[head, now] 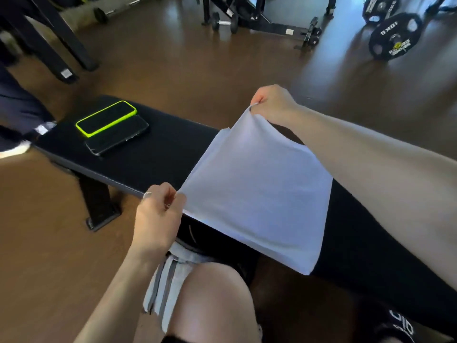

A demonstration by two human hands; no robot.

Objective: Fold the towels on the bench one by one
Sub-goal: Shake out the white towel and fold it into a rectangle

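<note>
Head view: a white towel (257, 191) is held stretched above the black bench (153, 154); the left hand (157, 219) pinches its near corner between thumb and curled fingers, at the bench's near edge; a ring sits on one finger of that hand; the right hand (274, 105) pinches the far corner, fingers curled tight round the cloth, above the bench's far edge; the towel's held edge runs taut between the two hands, while the rest slopes down to the right and lies on the bench, one corner reaching over the near edge. A second cloth, grey-striped (165, 280), hangs below the left wrist beside the person's bare knee (215, 303); whether it touches the bench cannot be told. At the left end of the bench lie two phones, touching: one in a green case (106, 118), one black (117, 135) just nearer, partly under the first. The floor (49, 231) is brown; a weight plate (395, 37) stands at upper right, a dumbbell (223, 22) near the upper middle beside a black frame (262, 18); dark frame legs (59, 45) stand at upper left.
</note>
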